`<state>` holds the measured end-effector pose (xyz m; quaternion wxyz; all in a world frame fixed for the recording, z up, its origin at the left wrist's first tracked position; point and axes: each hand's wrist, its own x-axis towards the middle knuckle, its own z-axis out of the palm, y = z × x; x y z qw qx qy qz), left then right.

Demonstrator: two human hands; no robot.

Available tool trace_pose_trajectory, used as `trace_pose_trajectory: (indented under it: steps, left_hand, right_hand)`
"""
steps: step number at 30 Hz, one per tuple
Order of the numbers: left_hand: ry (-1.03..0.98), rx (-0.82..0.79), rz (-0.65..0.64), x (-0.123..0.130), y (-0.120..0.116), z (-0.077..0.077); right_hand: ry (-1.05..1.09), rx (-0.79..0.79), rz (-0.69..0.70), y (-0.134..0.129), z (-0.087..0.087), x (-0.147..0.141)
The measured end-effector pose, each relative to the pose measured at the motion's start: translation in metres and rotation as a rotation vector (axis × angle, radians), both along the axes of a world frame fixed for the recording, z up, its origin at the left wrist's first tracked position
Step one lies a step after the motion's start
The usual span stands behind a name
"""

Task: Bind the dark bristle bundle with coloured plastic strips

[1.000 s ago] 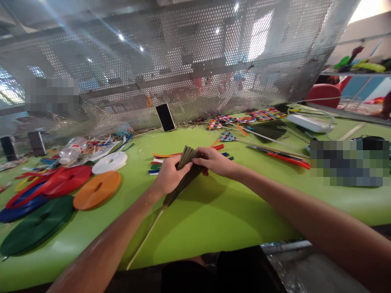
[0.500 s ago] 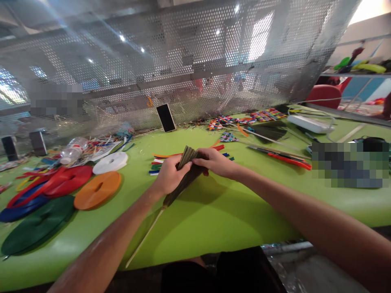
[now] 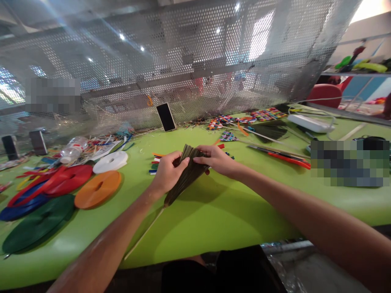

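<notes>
At the left of the frame, a flat dark green coil of strap [image 3: 26, 236] lies on a bright green table [image 3: 244, 219]; above it and to its right come a flat red coil [image 3: 77, 179], a flat orange coil [image 3: 97, 197] and a smaller flat white coil [image 3: 105, 165]. Right of these, a thin pale stalk [image 3: 144, 234] slants up from the lower centre-left towards the narrow base of a dark olive-green pleated leaf [image 3: 186, 181], which is held aslant at the centre of the frame.

The left hand [image 3: 168, 173] grips the leaf's left edge, its thumb across the top and its other fingers curled, partly hidden. Short multicoloured strips [image 3: 154, 166] show just beyond it. The right hand [image 3: 217, 162] pinches the leaf's right edge near the upper end, thumb close to the other thumb.

For good handling, a light, even pinch seems best: thumbs near each other on the face, fingers supporting from behind, only a few folds worked at a time. Forcing the upper end wide could split the leaf along its creases, so the narrow base is better left unstrained.

At right of centre, long tools with orange-red handles [image 3: 288, 160] lie well apart from the hands.
</notes>
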<state>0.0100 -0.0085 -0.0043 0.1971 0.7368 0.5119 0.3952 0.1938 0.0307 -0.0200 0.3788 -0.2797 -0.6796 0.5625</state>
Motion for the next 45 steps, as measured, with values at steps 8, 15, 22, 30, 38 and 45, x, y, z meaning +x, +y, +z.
trace_pose_trajectory:
  steps: [8, 15, 22, 30, 38, 45]
  left_hand:
    - [-0.173, -0.085, -0.070, -0.0019, 0.0019, -0.0007]
    - [-0.176, -0.071, -0.067, -0.0022, 0.0016, -0.0007]
    - [-0.200, -0.065, -0.071, -0.0020, 0.0029, -0.0027]
    - [-0.282, -0.049, -0.019, -0.0062, 0.0067, 0.0009]
    - [-0.367, -0.105, -0.030, -0.0028, 0.0058, 0.0051]
    - [-0.322, -0.108, -0.039, -0.0054, 0.0079, 0.0055]
  right_hand:
    - [0.003, -0.016, -0.011, -0.0020, 0.0019, -0.0010]
    - [-0.031, 0.027, -0.002, 0.0007, -0.0020, -0.0008]
    - [-0.054, 0.035, -0.033, 0.0014, -0.0039, -0.0023]
    - [-0.072, 0.048, -0.051, 0.0025, -0.0070, -0.0015]
    - [-0.085, 0.092, -0.021, 0.0014, -0.0055, -0.0008]
    - [-0.103, 0.161, -0.028, 0.0005, -0.0072, -0.0017]
